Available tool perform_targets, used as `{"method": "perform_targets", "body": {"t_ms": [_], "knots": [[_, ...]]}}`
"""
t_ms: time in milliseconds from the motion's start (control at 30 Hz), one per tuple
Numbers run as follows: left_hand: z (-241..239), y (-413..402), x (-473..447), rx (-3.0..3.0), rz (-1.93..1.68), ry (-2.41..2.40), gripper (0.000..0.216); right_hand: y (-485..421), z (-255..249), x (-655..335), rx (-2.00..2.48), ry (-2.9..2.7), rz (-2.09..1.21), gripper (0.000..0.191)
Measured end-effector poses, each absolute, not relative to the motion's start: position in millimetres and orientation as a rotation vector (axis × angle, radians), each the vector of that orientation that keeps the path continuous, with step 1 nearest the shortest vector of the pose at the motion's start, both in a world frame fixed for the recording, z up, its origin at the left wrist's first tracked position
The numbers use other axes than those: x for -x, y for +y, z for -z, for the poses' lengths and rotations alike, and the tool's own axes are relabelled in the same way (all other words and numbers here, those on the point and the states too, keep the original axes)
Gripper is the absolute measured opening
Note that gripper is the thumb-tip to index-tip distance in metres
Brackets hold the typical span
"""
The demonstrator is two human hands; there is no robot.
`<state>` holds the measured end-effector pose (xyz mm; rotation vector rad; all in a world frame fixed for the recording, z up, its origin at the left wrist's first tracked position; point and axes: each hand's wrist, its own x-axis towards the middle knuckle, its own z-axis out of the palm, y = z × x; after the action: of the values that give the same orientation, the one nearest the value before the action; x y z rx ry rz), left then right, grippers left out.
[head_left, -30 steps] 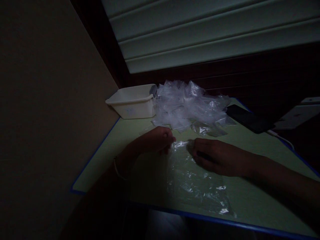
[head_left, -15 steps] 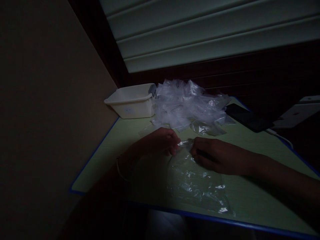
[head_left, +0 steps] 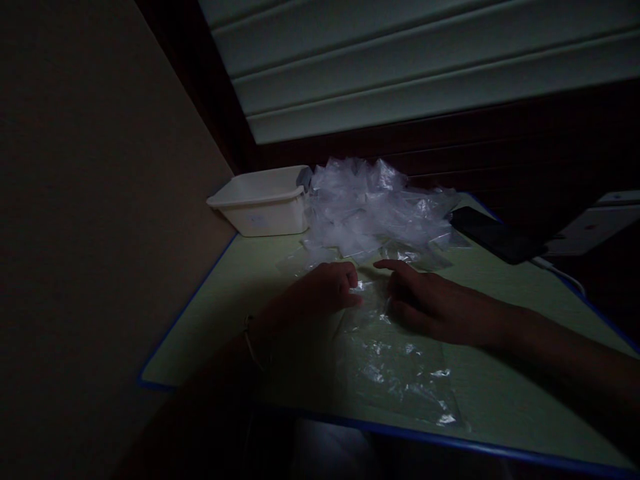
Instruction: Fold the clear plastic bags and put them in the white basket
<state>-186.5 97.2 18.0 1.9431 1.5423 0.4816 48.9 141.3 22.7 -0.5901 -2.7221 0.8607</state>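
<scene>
A clear plastic bag [head_left: 400, 373] lies on the light green table, its creases shining and its upper end between my two hands. At its upper left corner my left hand [head_left: 333, 287] is closed, with the bag's edge between curled fingers and thumb. My right hand [head_left: 425, 300] rests at the upper right side of the bag. Its index finger is stretched out past the bag's top edge, and the other fingers are loosely bent over the film. Behind the hands is a heaped pile of clear plastic bags [head_left: 370, 207]. The dim light hides fine detail.
A white plastic bin [head_left: 275, 217] with a grey handle stands at the back left, beside the pile. A black phone [head_left: 493, 233] with a white cable [head_left: 560, 273] lies at the right. The table's edge [head_left: 400, 433] is blue. A wall rises on the left.
My right index finger has straightened away from the bag's top edge. My left hand's finger and thumb have shifted slightly. The bag's upper end, gathered between the hands before, now looks flatter.
</scene>
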Motion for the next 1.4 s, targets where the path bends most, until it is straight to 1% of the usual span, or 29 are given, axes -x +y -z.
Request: {"method": "perform_targets", "body": {"t_ms": [100, 300, 433, 600, 800, 1000, 1100, 1200, 1300, 1400], "knots": [[-16, 95, 186, -2.048, -0.435, 1.619, 0.021, 141, -26, -48, 0.550, -2.727, -0.855, 0.053], [-17, 91, 181, -2.137, -0.400, 1.683, 0.017, 142, -27, -47, 0.576, -2.697, -0.788, 0.049], [-19, 90, 180, -2.104, -0.361, 1.680, 0.017, 142, -26, -48, 0.598, -2.664, -0.764, 0.044], [-22, 88, 180, -2.102, -0.382, 1.677, 0.020, 140, -29, -47, 0.601, -2.645, -0.726, 0.041], [-23, 87, 178, -2.131, -0.364, 1.658, 0.018, 139, -27, -44, 0.460, -2.703, -0.658, 0.027], [-37, 89, 182, -2.075, -0.292, 1.656, 0.020, 141, -18, -44, 0.376, -2.772, -0.687, 0.022], [-51, 69, 184, -2.080, -0.288, 1.704, 0.025, 141, -18, -44, 0.384, -2.781, -0.690, 0.019], [-51, 27, 177, -2.029, -0.337, 1.982, 0.041, 140, -20, -43, 0.383, -2.784, -0.688, 0.016], [-28, -17, 158, -2.020, -0.429, 2.260, 0.044, 139, -21, -42, 0.398, -2.796, -0.677, 0.016], [0, -43, 136, -2.092, -0.593, 2.435, 0.045, 138, -19, -41, 0.432, -2.788, -0.667, 0.017]]}}
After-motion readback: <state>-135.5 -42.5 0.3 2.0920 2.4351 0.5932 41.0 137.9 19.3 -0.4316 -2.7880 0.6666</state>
